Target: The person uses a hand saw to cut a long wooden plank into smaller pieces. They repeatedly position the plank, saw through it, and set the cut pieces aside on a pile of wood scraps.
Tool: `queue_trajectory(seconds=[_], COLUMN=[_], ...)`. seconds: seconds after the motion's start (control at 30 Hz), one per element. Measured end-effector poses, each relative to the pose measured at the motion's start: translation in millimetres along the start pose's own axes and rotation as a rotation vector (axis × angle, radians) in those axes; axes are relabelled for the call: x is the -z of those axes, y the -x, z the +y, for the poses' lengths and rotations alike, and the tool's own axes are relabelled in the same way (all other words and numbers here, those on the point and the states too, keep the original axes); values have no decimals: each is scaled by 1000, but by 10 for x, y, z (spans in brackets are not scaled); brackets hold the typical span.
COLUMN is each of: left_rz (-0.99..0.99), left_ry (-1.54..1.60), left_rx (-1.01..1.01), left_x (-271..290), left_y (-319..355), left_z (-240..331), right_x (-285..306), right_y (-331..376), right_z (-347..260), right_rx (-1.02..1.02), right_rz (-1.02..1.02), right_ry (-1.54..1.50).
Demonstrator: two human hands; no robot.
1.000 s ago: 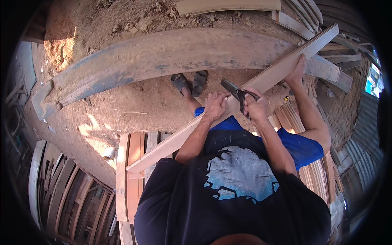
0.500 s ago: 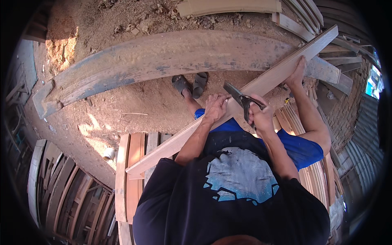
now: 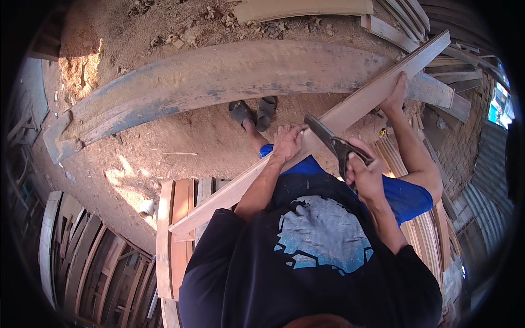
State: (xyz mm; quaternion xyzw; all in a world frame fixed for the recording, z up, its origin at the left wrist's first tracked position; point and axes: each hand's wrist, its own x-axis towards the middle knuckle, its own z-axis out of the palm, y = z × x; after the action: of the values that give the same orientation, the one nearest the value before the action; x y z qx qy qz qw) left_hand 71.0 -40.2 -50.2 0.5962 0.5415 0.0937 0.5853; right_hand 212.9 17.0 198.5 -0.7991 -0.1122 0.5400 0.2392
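A long pale wooden board (image 3: pixel 361 106) runs diagonally across my lap, its far end resting on a big curved beam (image 3: pixel 219 74). My left hand (image 3: pixel 287 143) is closed over the board's near edge, its fingertips close to the saw's tip. My right hand (image 3: pixel 365 174) grips the black handle of a handsaw (image 3: pixel 321 131). The blade lies across the board, just right of my left fingers. My bare right foot (image 3: pixel 395 97) presses against the board higher up, near the beam. The blade's cutting edge is hard to make out.
Stacked planks lie to my right (image 3: pixel 391 156) and under the board's lower left end (image 3: pixel 182 216). A wooden rack (image 3: pixel 95 262) stands lower left. Dark sandals (image 3: pixel 266 112) and a white cup (image 3: pixel 146 208) are on the sawdust-covered ground. More boards (image 3: pixel 303 7) lie beyond the beam.
My right hand has drawn the saw back toward the lower right, so more blade shows. My left hand, the board and my foot stay in place.
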Motion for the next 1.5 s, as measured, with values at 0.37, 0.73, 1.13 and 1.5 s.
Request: queue_trajectory(seconds=[0.37, 0.73, 1.13, 1.5], left_rz=[29, -2, 4, 75], left_ry=[1, 6, -3, 36], left_rx=[-9, -12, -37, -70], left_x=[-32, 21, -18, -152], left_y=[-40, -20, 19, -41], left_z=[-48, 25, -4, -134], right_x=[-336, -501, -434, -170], right_y=[-840, -1156, -1224, -295], right_z=[343, 574, 750, 40], right_rx=[-121, -36, -39, -64], right_rz=[2, 42, 11, 4], right_ry=[-51, 132, 83, 89])
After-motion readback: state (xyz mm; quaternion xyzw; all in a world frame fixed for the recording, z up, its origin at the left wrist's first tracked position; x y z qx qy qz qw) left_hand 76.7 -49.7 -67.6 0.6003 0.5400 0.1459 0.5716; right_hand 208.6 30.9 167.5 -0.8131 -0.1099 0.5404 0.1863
